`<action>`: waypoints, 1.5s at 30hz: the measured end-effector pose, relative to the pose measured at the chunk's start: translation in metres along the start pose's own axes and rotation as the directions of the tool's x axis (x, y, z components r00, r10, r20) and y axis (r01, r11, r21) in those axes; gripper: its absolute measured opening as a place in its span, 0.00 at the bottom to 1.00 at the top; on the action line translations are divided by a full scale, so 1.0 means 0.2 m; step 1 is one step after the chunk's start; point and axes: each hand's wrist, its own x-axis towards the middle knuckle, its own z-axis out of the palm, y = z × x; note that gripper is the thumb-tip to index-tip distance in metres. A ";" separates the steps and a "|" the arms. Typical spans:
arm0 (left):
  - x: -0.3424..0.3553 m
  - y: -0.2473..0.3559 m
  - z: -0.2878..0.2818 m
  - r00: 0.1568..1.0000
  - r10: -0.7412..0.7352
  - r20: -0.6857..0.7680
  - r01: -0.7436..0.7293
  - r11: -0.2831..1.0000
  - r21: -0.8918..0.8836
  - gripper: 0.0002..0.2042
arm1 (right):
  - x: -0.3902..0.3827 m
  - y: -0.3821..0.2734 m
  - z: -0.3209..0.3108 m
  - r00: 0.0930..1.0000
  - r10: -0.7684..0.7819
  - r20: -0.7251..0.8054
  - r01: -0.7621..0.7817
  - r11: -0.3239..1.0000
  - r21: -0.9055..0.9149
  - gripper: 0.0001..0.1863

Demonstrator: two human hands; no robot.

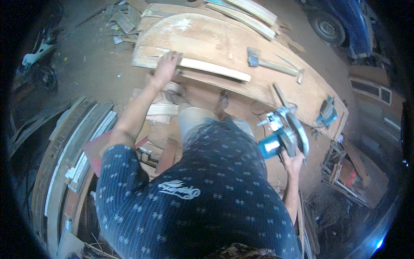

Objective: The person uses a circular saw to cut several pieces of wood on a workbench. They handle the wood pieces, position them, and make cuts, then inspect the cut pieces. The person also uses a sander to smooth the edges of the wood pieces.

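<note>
Left hand (167, 68) lay across a wooden strip (215, 70) near its left end, fingers' grip unclear. Right hand (293, 161) clasped a circular saw (288, 133).

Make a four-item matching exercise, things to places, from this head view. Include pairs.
1. teal-and-silver circular saw
2. long pale wooden strip
3. compact teal power tool
4. round black-tyred wheel

A. touched by the left hand
B. beside blue bodywork
C. in the right hand
D. right end of the broad wooden tabletop

Pairs: 1-C, 2-A, 3-D, 4-B
</note>
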 end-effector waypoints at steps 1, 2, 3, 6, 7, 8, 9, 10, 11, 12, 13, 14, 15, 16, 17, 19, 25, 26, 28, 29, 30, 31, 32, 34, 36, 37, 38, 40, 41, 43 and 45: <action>-0.04 0.21 0.01 0.999 -0.044 0.020 0.047 0.985 -0.165 0.26 | 0.04 0.03 0.01 0.996 -0.087 -0.002 0.087 0.996 0.003 0.19; -0.03 0.43 0.02 0.996 -0.069 0.051 0.082 0.944 -0.321 0.26 | 0.08 0.05 0.03 0.991 -0.133 -0.018 0.132 0.991 -0.024 0.19; -0.01 0.65 0.00 0.985 -0.044 0.164 0.126 0.837 -0.532 0.24 | 0.12 0.04 0.04 0.984 -0.178 -0.022 0.177 0.983 -0.055 0.18; 0.01 1.18 0.14 0.886 -0.053 0.460 0.416 0.528 -0.740 0.30 | 0.29 0.04 0.08 0.964 -0.261 0.056 0.258 0.965 0.051 0.19; 0.01 1.32 0.23 0.831 -0.082 0.550 0.528 0.425 -0.735 0.29 | 0.34 0.06 0.10 0.949 -0.303 0.085 0.302 0.953 0.030 0.20; 0.02 1.43 0.31 0.822 -0.064 0.566 0.558 0.288 -0.778 0.27 | 0.40 0.09 0.12 0.931 -0.348 0.113 0.349 0.937 0.014 0.20; 0.03 1.51 0.35 0.813 -0.045 0.580 0.580 0.148 -0.801 0.26 | 0.45 0.12 0.14 0.910 -0.390 0.142 0.394 0.919 0.005 0.20; 0.05 1.55 0.37 0.769 -0.062 0.636 0.639 0.034 -0.769 0.24 | 0.51 0.12 0.17 0.893 -0.423 0.156 0.421 0.906 0.046 0.20; 0.07 1.58 0.39 0.721 -0.072 0.689 0.684 -0.084 -0.724 0.22 | 0.56 0.12 0.19 0.874 -0.455 0.171 0.447 0.890 0.087 0.21; 0.10 1.58 0.40 0.671 -0.078 0.737 0.714 -0.199 -0.671 0.20 | 0.62 0.12 0.21 0.852 -0.491 0.182 0.473 0.871 0.132 0.21; 0.11 1.60 0.40 0.639 -0.133 0.757 0.732 -0.195 -0.653 0.19 | 0.67 0.13 0.22 0.837 -0.511 0.196 0.488 0.859 0.155 0.21; 0.13 1.60 0.40 0.605 -0.188 0.774 0.750 -0.192 -0.633 0.18 | 0.71 0.13 0.22 0.821 -0.531 0.210 0.502 0.846 0.178 0.21; 0.13 1.60 0.42 0.570 -0.255 0.781 0.760 -0.196 -0.619 0.17 | 0.77 0.13 0.24 0.795 -0.563 0.228 0.526 0.826 0.203 0.21; 0.11 1.60 0.47 0.566 -0.283 0.774 0.735 -0.252 -0.630 0.18 | 0.83 0.18 0.26 0.796 -0.529 0.295 0.493 0.849 0.192 0.20; 0.11 1.59 0.50 0.539 -0.301 0.786 0.755 -0.240 -0.610 0.18 | 0.87 0.19 0.28 0.783 -0.542 0.304 0.496 0.840 0.221 0.20; 0.12 1.57 0.58 0.484 -0.337 0.807 0.788 -0.233 -0.570 0.18 | 0.94 0.19 0.30 0.753 -0.570 0.329 0.504 0.821 0.270 0.20; 0.11 1.60 0.64 0.484 -0.440 0.756 0.776 -0.184 -0.603 0.17 | 1.07 0.24 0.33 0.738 -0.501 0.452 0.433 0.866 0.251 0.20; 0.11 1.61 0.64 0.492 -0.451 0.745 0.763 -0.189 -0.618 0.17 | 1.08 0.25 0.33 0.733 -0.510 0.451 0.442 0.860 0.254 0.20; 0.09 1.60 0.66 0.508 -0.477 0.717 0.732 -0.200 -0.651 0.17 | 1.07 0.20 0.32 0.730 -0.512 0.452 0.452 0.858 0.243 0.20; 0.08 1.60 0.68 0.513 -0.479 0.712 0.726 -0.201 -0.658 0.16 | 1.06 0.18 0.32 0.730 -0.513 0.452 0.456 0.858 0.237 0.20; 0.08 1.59 0.68 0.520 -0.478 0.708 0.721 -0.200 -0.664 0.15 | 1.07 0.18 0.32 0.719 -0.526 0.454 0.473 0.849 0.236 0.20; 0.07 1.59 0.68 0.527 -0.477 0.704 0.715 -0.199 -0.670 0.15 | 1.08 0.17 0.33 0.708 -0.539 0.456 0.489 0.840 0.234 0.21; 0.07 1.59 0.69 0.508 -0.491 0.708 0.728 -0.195 -0.657 0.15 | 1.08 0.16 0.33 0.697 -0.552 0.458 0.505 0.831 0.233 0.21; 0.06 1.57 0.68 0.467 -0.523 0.713 0.755 -0.185 -0.629 0.16 | 1.10 0.14 0.35 0.687 -0.556 0.468 0.508 0.828 0.238 0.22; 0.06 1.54 0.69 0.472 -0.515 0.715 0.747 -0.197 -0.635 0.17 | 1.11 0.13 0.36 0.684 -0.560 0.469 0.519 0.824 0.227 0.22; 0.05 1.53 0.70 0.474 -0.512 0.716 0.743 -0.204 -0.638 0.18 | 1.11 0.12 0.37 0.685 -0.561 0.464 0.529 0.822 0.213 0.23; 0.05 1.53 0.71 0.480 -0.512 0.712 0.735 -0.208 -0.645 0.18 | 1.11 0.12 0.38 0.687 -0.563 0.460 0.538 0.819 0.199 0.23; 0.05 1.52 0.69 0.490 -0.506 0.710 0.726 -0.215 -0.654 0.19 | 1.13 0.13 0.40 0.684 -0.557 0.472 0.543 0.820 0.181 0.23; 0.05 1.52 0.68 0.480 -0.511 0.713 0.734 -0.210 -0.645 0.19 | 1.13 0.14 0.40 0.683 -0.553 0.477 0.545 0.821 0.171 0.23; 0.04 1.51 0.71 0.461 -0.528 0.714 0.746 -0.206 -0.634 0.19 | 1.12 0.10 0.40 0.681 -0.555 0.477 0.545 0.820 0.176 0.22; 0.04 1.48 0.74 0.479 -0.524 0.705 0.752 -0.170 -0.637 0.20 | 1.11 0.08 0.40 0.676 -0.563 0.476 0.554 0.814 0.177 0.21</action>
